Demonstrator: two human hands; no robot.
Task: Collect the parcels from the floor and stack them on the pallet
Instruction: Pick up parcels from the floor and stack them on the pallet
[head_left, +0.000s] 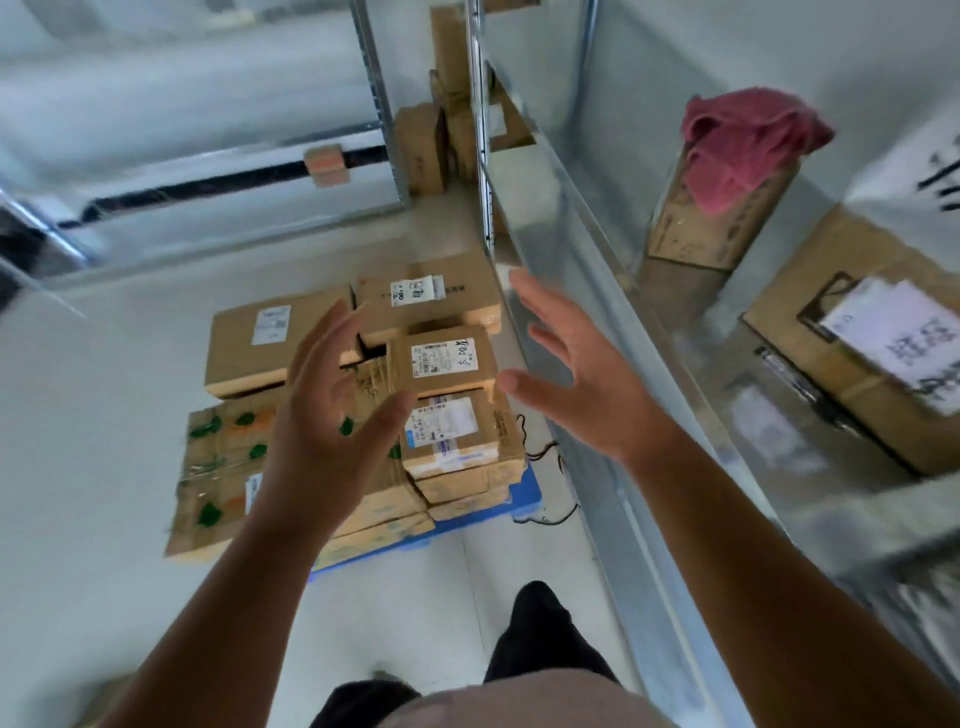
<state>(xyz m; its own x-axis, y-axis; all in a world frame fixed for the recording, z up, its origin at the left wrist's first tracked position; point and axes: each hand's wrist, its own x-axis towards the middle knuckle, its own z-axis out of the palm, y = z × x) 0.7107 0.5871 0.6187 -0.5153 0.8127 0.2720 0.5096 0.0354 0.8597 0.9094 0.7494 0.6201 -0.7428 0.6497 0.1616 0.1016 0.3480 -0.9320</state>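
Several brown cardboard parcels are stacked on a blue pallet (524, 499) on the pale floor. On top lies a small labelled parcel (441, 358), with another labelled parcel (457, 431) below it nearer to me. A long flat parcel (260, 338) lies at the back left, and a box with green marks (218, 457) sits at the front left. My left hand (322, 421) hovers above the stack with fingers spread, holding nothing. My right hand (571, 374) is also spread and empty, just right of the small top parcel.
A metal shelf rack (597, 291) runs along the right, holding cardboard boxes (857, 343) and a box draped with a red cloth (743, 140). More boxes (426, 145) stand on the floor behind the rack's post. A black cable (545, 452) lies beside the pallet.
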